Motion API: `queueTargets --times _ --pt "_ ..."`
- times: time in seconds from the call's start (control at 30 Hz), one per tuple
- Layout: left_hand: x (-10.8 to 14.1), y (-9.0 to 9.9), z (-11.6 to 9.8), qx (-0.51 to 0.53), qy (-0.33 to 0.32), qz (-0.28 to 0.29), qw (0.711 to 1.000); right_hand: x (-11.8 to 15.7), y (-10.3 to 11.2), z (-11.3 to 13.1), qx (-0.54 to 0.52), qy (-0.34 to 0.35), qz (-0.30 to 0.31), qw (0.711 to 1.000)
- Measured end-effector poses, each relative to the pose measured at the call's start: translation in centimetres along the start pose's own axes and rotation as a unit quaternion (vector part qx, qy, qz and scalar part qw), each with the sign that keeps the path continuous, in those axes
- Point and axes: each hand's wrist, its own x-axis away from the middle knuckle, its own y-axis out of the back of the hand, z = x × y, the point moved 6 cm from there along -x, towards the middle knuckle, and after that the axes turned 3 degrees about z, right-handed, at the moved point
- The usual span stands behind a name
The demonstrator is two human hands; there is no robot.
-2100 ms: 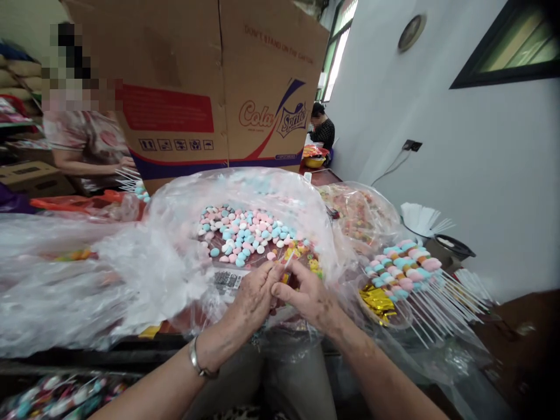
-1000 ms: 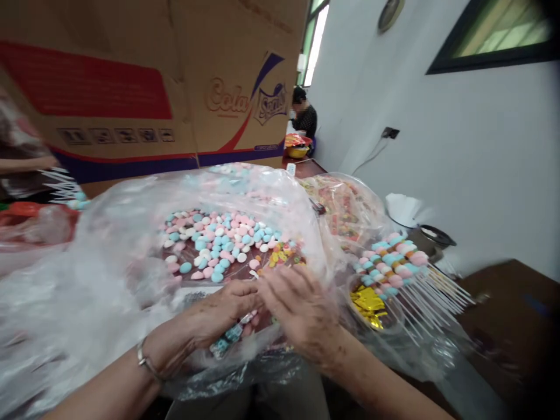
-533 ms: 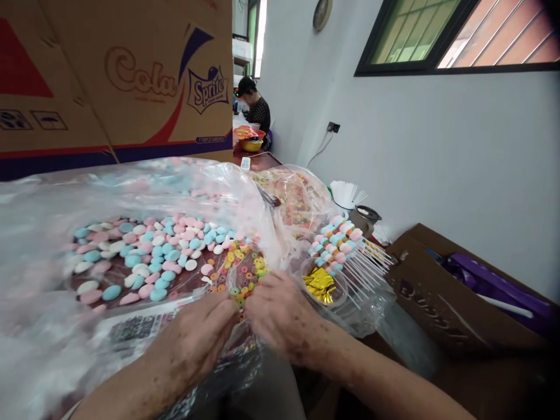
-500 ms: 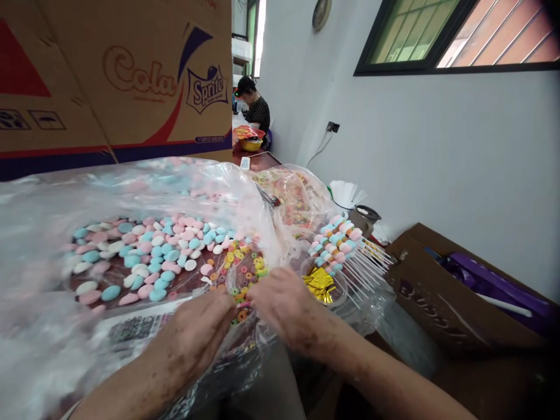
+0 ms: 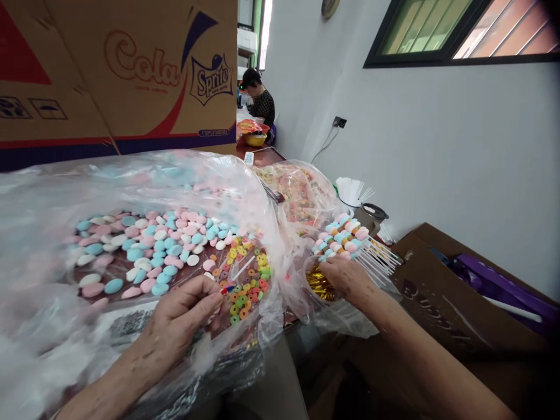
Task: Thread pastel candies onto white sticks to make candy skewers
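My left hand [image 5: 188,312] is closed in a pinch on a thin white stick [image 5: 244,268] with a small red and blue piece near my fingertips. Behind the stick lie loose ring-shaped cereal pieces [image 5: 249,291] in yellow, green and orange. At the right, my right hand [image 5: 350,280] reaches into a clear bowl, its fingers bent together on shiny gold twist ties [image 5: 321,283]; the fingertips are partly hidden. Just behind that hand lies a stack of skewers [image 5: 341,236] threaded with pink, blue and white candies, their white sticks pointing right.
Pink, blue and white candies [image 5: 161,251] lie in a large clear plastic bag [image 5: 196,169]. A cardboard box [image 5: 144,76] stands behind. Beyond the skewers are white sticks [image 5: 350,191] and a dark mug [image 5: 371,217]. An open brown carton [image 5: 437,291] is at right. A co-worker [image 5: 260,102] sits far back.
My hands were close together over the cereal rings. My right hand has moved right to the gold ties, while my left hand has drawn slightly left and now shows the stick.
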Motion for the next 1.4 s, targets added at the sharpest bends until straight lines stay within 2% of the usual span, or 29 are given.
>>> queueTargets --times 0.2,0.33,0.53,0.7,0.8,0.83,0.9,0.93,1.0,1.07,1.13,1.27,1.4 --pt "0.1 0.0 0.5 0.032 0.039 -0.008 0.999 0.8 0.4 -0.9 -0.017 -0.016 0.015 1.000" --pt "0.1 -0.3 0.7 0.032 0.046 0.009 0.998 1.0 0.0 -0.8 -0.030 -0.019 0.008 0.999" --pt "0.5 -0.5 1.1 0.044 0.058 0.013 0.997 0.8 -0.8 -1.2 -0.053 -0.056 -0.027 0.997" --pt "0.5 -1.3 1.2 0.090 0.073 -0.002 0.993 1.4 1.2 -0.9 -0.096 -0.059 -0.090 0.990" --pt "0.4 -2.9 0.8 0.139 0.074 -0.006 0.988 1.7 3.7 1.8 -0.193 -0.036 -0.171 0.966" --pt "0.3 -3.5 0.6 0.158 0.075 -0.003 0.985 1.7 4.7 3.3 -0.264 -0.010 -0.208 0.942" --pt "0.1 -4.4 0.5 0.191 0.076 -0.002 0.979 1.6 6.2 6.8 -0.418 0.066 -0.262 0.867" --pt "0.1 -4.5 0.5 0.201 0.076 -0.006 0.977 1.5 6.8 8.7 -0.469 0.108 -0.265 0.835" --pt "0.0 -4.3 0.6 0.209 0.070 -0.023 0.975 1.0 7.3 12.1 -0.521 0.163 -0.241 0.802" --pt "0.1 -3.4 0.7 0.210 0.061 -0.045 0.975 0.5 7.5 14.3 -0.533 0.188 -0.214 0.797" --pt "0.3 -2.5 0.8 0.211 0.049 -0.062 0.974 0.2 7.5 15.4 -0.527 0.207 -0.194 0.801" --pt "0.7 -1.4 1.1 0.215 0.023 -0.083 0.973 0.0 7.6 15.9 -0.507 0.233 -0.175 0.811" --pt "1.0 -0.8 1.6 0.199 0.018 -0.122 0.972 -0.4 7.3 16.0 -0.518 0.217 -0.136 0.816"
